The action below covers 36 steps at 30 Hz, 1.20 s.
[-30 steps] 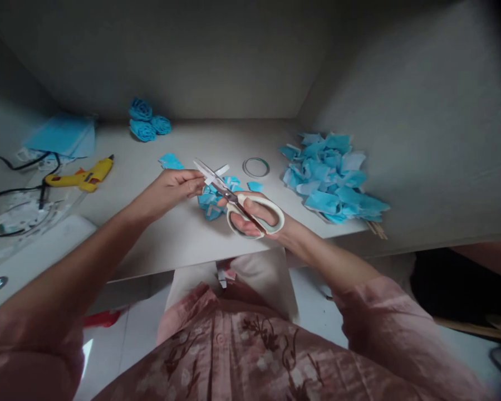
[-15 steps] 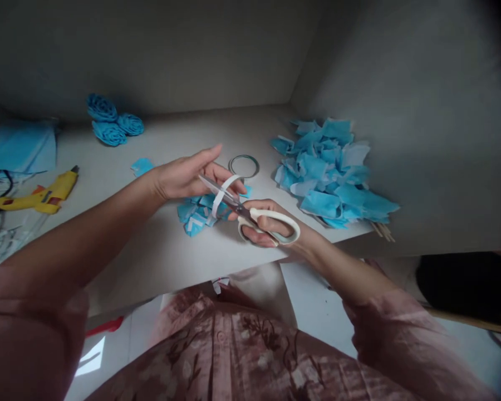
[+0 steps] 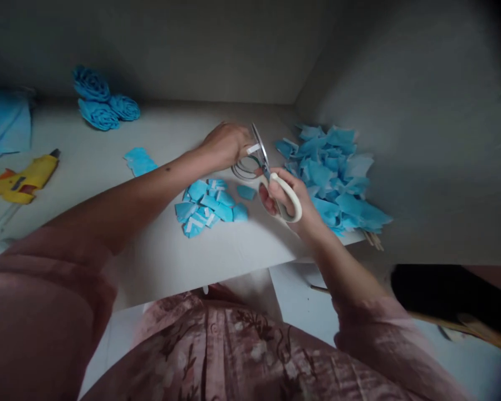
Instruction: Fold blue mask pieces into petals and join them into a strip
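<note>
My right hand (image 3: 286, 200) grips white-handled scissors (image 3: 275, 178), blades pointing up and away, partly apart. My left hand (image 3: 225, 143) reaches over the thin tape ring (image 3: 242, 169) on the white table (image 3: 158, 245) and pinches a short white strip (image 3: 253, 148) right at the scissor blades. A small heap of blue paper pieces with white strips on them (image 3: 209, 206) lies just in front of both hands.
A large pile of blue paper squares (image 3: 334, 172) lies at the right against the wall, wooden sticks (image 3: 373, 239) poking out beneath it. Blue paper roses (image 3: 100, 103) sit at the back left, a yellow glue gun (image 3: 20, 181) and blue sheets (image 3: 4, 120) at far left.
My left hand moved away and to the right onto the tape ring, now pinching a short strip. The scissors swung from lying leftward to pointing upward. The camera view shifted.
</note>
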Available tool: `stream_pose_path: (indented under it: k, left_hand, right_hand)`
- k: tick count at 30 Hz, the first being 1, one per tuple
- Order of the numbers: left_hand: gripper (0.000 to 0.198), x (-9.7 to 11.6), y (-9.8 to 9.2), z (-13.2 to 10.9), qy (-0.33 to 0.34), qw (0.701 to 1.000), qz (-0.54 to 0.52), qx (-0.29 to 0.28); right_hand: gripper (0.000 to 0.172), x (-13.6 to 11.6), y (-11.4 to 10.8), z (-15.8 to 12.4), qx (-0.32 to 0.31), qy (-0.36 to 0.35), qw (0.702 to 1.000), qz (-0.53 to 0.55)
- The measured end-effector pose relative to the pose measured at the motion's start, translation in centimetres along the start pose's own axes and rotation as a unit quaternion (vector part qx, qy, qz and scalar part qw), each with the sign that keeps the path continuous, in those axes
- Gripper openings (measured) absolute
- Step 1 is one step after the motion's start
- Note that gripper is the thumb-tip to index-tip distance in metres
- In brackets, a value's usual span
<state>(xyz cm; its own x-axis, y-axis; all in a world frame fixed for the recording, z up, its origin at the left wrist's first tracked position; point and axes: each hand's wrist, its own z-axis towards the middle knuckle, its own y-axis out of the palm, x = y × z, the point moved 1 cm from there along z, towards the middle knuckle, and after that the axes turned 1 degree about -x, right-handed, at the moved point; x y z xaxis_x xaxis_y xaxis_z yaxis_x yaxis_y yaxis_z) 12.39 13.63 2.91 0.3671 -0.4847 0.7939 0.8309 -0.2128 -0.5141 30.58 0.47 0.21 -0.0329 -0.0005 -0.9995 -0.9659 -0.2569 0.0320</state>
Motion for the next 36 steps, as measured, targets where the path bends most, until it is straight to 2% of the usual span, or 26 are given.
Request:
stream_pose_path:
  k: [2, 5, 9, 13, 15, 17, 18, 19, 20, 22, 24, 25, 27, 28, 30, 32, 33, 34, 36]
  left_hand:
    - [0.029, 0.3, -0.5, -1.3, -0.012, 1.0, -0.003, 0.02]
    - [0.029, 1.8, -1.8, -4.7, -0.095, 0.985, -0.13, 0.067]
    - [0.017, 3.6, -2.0, -8.8, -0.14, 0.969, -0.195, 0.053]
    - [0.015, 3.8, -1.9, -10.3, -0.169, 0.953, -0.244, 0.056]
    - [0.017, 3.5, -2.4, -10.7, -0.178, 0.951, -0.245, 0.058]
    - [0.019, 3.2, -3.1, -11.3, -0.182, 0.954, -0.23, 0.065]
    - [0.02, 3.0, -3.4, -11.6, -0.181, 0.956, -0.22, 0.072]
    - [0.021, 2.8, -3.7, -12.0, -0.177, 0.958, -0.212, 0.08]
    - [0.021, 2.5, -4.0, -12.4, -0.173, 0.959, -0.206, 0.091]
    - [0.02, 2.0, -4.4, -13.0, -0.164, 0.959, -0.2, 0.112]
    - [0.019, 1.4, -4.6, -13.5, -0.159, 0.958, -0.199, 0.131]
    - [0.017, 1.2, -4.8, -13.8, -0.159, 0.957, -0.2, 0.136]
    - [0.015, 0.9, -5.0, -14.0, -0.159, 0.955, -0.205, 0.143]
    - [0.014, 0.8, -5.1, -14.1, -0.159, 0.954, -0.207, 0.146]
    - [0.014, 0.8, -5.4, -14.3, -0.155, 0.955, -0.206, 0.15]
    - [0.013, 0.9, -5.7, -14.4, -0.149, 0.958, -0.193, 0.152]
    - [0.013, 1.0, -5.9, -14.4, -0.146, 0.96, -0.185, 0.153]
    - [0.012, 1.0, -6.1, -14.5, -0.142, 0.962, -0.177, 0.155]
    - [0.011, 1.0, -6.6, -14.7, -0.138, 0.964, -0.164, 0.159]
  right_hand:
    - [0.071, 0.3, -0.8, 0.6, 0.007, 0.009, 1.0, 0.011]
    - [0.071, 0.7, -0.6, 0.7, -0.007, 0.01, 1.0, 0.006]
    - [0.074, 0.7, 1.1, 0.3, -0.023, 0.02, 0.999, -0.008]
    - [0.072, 0.7, 2.5, 0.4, -0.037, 0.03, 0.998, -0.029]
    - [0.072, 1.0, 2.0, 1.2, -0.009, 0.019, 0.998, -0.057]
    - [0.07, 1.2, 0.7, 2.3, 0.08, -0.02, 0.988, -0.129]
    - [0.064, 1.2, -0.1, 2.9, 0.136, -0.042, 0.97, -0.199]
    - [0.059, 1.2, -0.8, 3.6, 0.168, -0.058, 0.936, -0.304]
    - [0.058, 1.1, -1.3, 4.1, 0.162, -0.064, 0.892, -0.418]
    - [0.055, 0.9, -1.6, 5.1, 0.112, -0.041, 0.794, -0.596]
    - [0.044, 0.6, -1.3, 5.8, 0.07, -0.021, 0.719, -0.691]
    - [0.033, 0.2, -0.9, 6.1, 0.062, -0.022, 0.698, -0.713]
    - [0.013, -0.8, -0.1, 6.7, 0.059, -0.037, 0.679, -0.731]
    - [0.014, -1.5, 0.4, 7.0, 0.059, -0.047, 0.675, -0.734]
    - [0.019, -3.0, 1.8, 7.5, 0.053, -0.069, 0.675, -0.733]
    - [0.017, -4.4, 3.7, 7.7, 0.029, -0.105, 0.698, -0.708]
    - [0.02, -5.0, 4.9, 7.6, -0.017, -0.151, 0.751, -0.642]
    - [0.025, -5.4, 6.0, 7.6, -0.078, -0.167, 0.8, -0.571]
    - [0.027, -5.9, 8.2, 7.4, -0.12, -0.178, 0.847, -0.486]
